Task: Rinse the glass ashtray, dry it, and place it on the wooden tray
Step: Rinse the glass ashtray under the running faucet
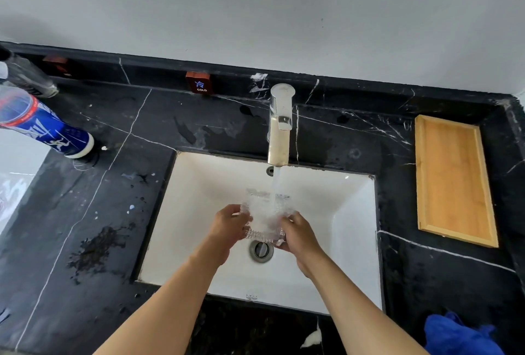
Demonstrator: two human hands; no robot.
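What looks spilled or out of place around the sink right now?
A dark wet splatter marks the black counter left of the sink. Nothing else stands out; both hands hold the glass ashtray under the tap.

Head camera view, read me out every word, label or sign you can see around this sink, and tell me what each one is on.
"冷" above "COLD": on the small red-brown block at the back ledge.
Second red-brown block, far left: white marking, too blurred to read.
Blue and white bottle: large white characters, not legible at this angle.
Dark bottle behind it: no readable text.
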